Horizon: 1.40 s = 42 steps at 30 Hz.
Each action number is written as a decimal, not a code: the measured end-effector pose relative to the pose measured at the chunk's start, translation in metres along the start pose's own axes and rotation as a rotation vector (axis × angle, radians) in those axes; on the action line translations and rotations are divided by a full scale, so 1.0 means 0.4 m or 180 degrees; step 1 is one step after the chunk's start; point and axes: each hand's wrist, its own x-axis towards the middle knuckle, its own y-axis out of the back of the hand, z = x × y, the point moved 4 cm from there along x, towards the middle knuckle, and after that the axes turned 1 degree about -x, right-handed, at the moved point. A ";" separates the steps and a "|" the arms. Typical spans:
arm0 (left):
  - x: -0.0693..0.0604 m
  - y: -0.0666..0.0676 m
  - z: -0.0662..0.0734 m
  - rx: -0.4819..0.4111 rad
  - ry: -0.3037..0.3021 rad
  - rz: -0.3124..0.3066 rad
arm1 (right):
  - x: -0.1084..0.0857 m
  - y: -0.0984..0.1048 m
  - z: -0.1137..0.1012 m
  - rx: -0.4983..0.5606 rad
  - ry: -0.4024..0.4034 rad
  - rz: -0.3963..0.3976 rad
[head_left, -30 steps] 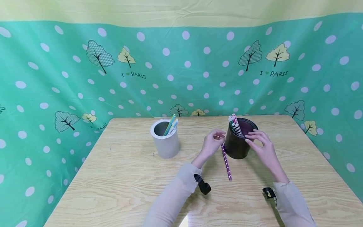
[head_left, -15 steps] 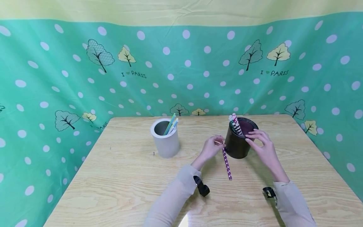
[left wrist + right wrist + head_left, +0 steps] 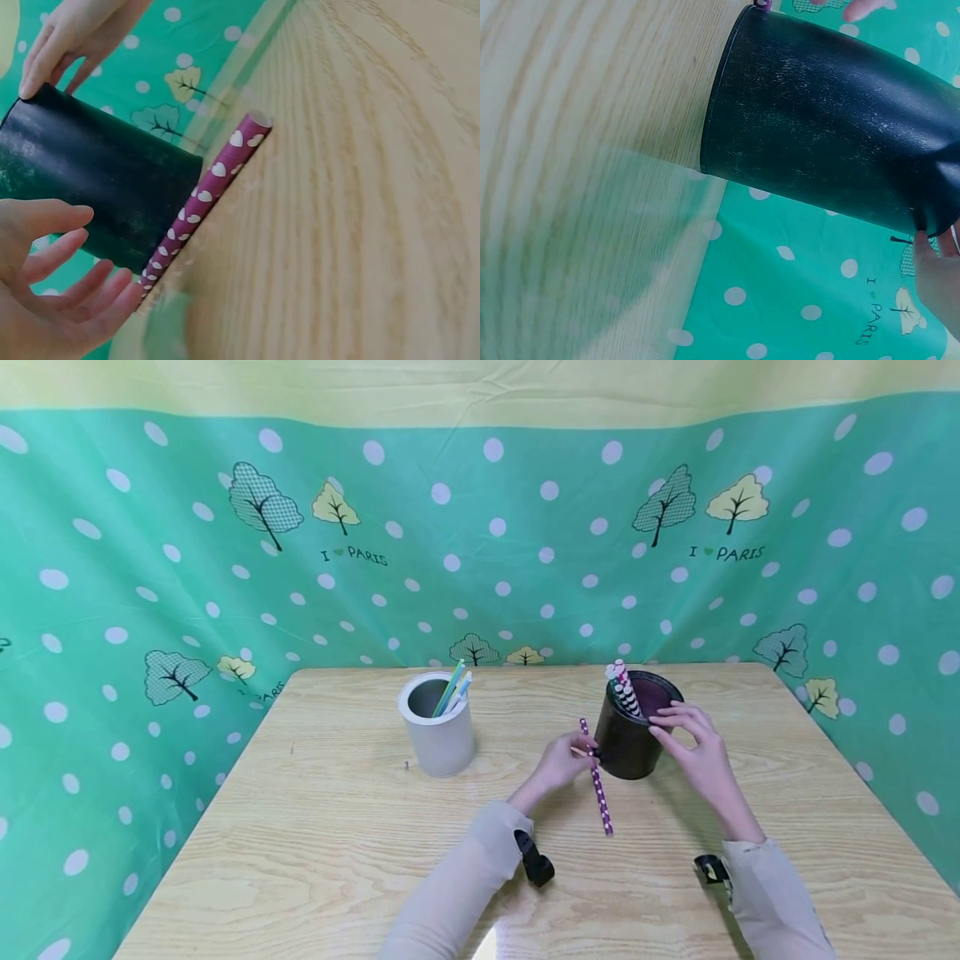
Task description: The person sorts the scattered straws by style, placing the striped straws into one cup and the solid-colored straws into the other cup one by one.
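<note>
A purple paper straw with white hearts (image 3: 206, 196) lies on the table, against the base of a black cylindrical cup (image 3: 624, 750). My left hand (image 3: 564, 763) is over the straw's far half, left of the cup. In the left wrist view its thumb and fingers are spread apart, with the lower fingertips at the straw. My right hand (image 3: 699, 753) pinches the cup's rim from the right. Its thumb presses the outer wall (image 3: 817, 112), and the other fingers lie over the edge. Several patterned straws (image 3: 622, 687) lean inside the black cup.
A white cup (image 3: 442, 752) stands to the left with several plain coloured straws (image 3: 454, 689) in it. Behind the wooden table (image 3: 315, 827) hangs a green dotted cloth (image 3: 420, 585).
My left hand has come nearer to me along the straw, so the straw's far end now shows beyond it. The right hand and both cups stay in place.
</note>
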 end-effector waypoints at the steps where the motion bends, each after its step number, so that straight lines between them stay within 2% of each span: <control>1: -0.001 -0.002 -0.003 0.0007 0.0018 -0.0020 | 0.000 0.001 -0.012 -0.0002 0.0003 0.0004; 5: -0.002 -0.008 -0.012 0.0088 0.0107 -0.0112 | -0.002 0.000 -0.010 0.0044 0.0035 0.0015; 7: -0.002 -0.011 -0.014 0.0151 0.0092 -0.0142 | -0.002 -0.006 0.026 0.0238 0.0106 0.0050; 9: -0.003 -0.013 -0.015 0.0239 0.0068 -0.0168 | -0.003 -0.007 0.042 0.0285 0.0114 0.0049; 12: -0.004 -0.016 -0.016 0.0363 0.0014 -0.0209 | -0.003 -0.007 0.039 0.0243 0.0109 0.0053; 14: -0.005 -0.019 -0.017 0.0431 0.0014 -0.0255 | -0.003 -0.002 0.001 0.0057 0.0029 0.0015; 17: -0.006 -0.021 -0.020 0.0508 0.0030 -0.0321 | -0.002 -0.002 -0.004 -0.0004 -0.0015 0.0005; 22: -0.007 -0.024 -0.023 0.0644 0.0048 -0.0390 | -0.002 -0.002 0.001 0.0011 -0.0010 0.0016; 23: -0.006 -0.025 -0.024 0.0682 0.0029 -0.0389 | -0.003 -0.005 0.014 0.0151 0.0043 0.0039; 25: -0.004 -0.027 -0.024 0.0743 0.0001 -0.0384 | -0.004 -0.005 0.016 0.0176 0.0060 0.0048; 34: 0.000 -0.035 -0.021 0.0928 0.0120 -0.0457 | 0.000 -0.002 -0.002 -0.0056 0.0004 0.0023; 40: 0.002 -0.040 -0.022 0.1047 0.0084 -0.0426 | -0.001 -0.001 0.001 -0.0036 0.0016 0.0035; 42: 0.004 -0.041 -0.022 0.1092 0.0051 -0.0411 | -0.002 -0.002 0.009 0.0076 0.0068 0.0068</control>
